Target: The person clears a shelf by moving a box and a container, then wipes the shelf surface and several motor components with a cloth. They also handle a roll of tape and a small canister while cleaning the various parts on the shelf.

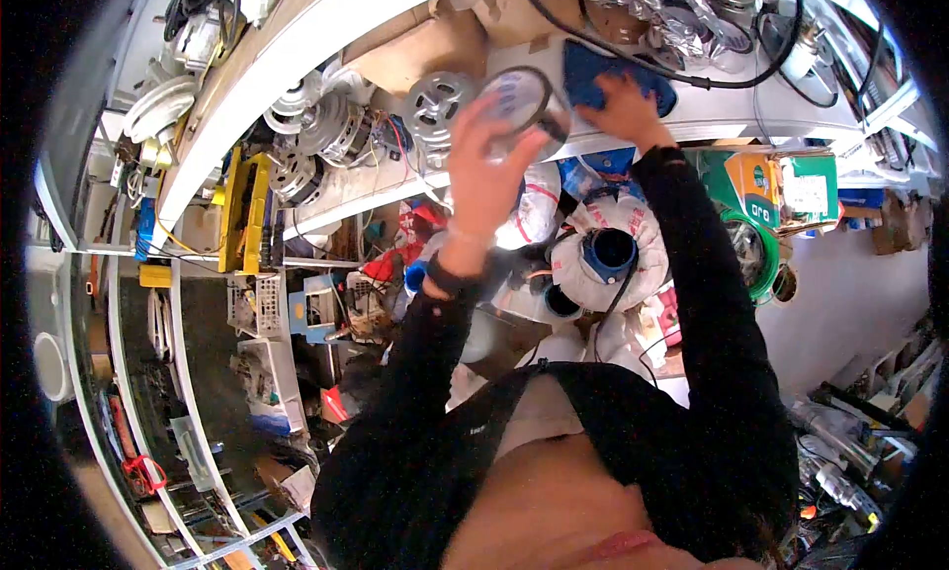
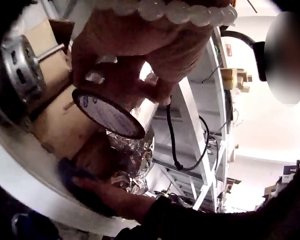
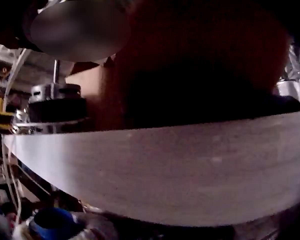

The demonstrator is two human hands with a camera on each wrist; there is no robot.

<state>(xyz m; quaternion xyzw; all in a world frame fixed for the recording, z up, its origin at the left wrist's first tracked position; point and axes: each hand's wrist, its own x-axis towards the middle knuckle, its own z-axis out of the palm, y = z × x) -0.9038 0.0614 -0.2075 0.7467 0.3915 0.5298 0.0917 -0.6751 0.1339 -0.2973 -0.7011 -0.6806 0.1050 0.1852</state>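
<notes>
My left hand (image 1: 484, 170) grips a round, drum-shaped thing (image 2: 110, 116) raised over the shelf. Its pale printed end face has a dark rim, and its exact kind is unclear. In the left wrist view, the fingers and thumb curl round its sides. On the white shelf, my right hand (image 1: 625, 113) rests with extended fingers on a dark blue cloth (image 1: 585, 68). That same cloth (image 2: 72, 176) lies along the shelf edge in the left wrist view. A dark, close shape hides most of the cloth in the right wrist view.
Metal motors (image 1: 435, 105) stand along the shelf's left side, before cardboard boxes (image 1: 420, 54). A black cable (image 1: 682, 76) arcs over the right side. Below the shelf are wrapped white bundles (image 1: 583, 268) and a green box (image 1: 732, 184). A yellow tool (image 1: 240, 209) hangs at left.
</notes>
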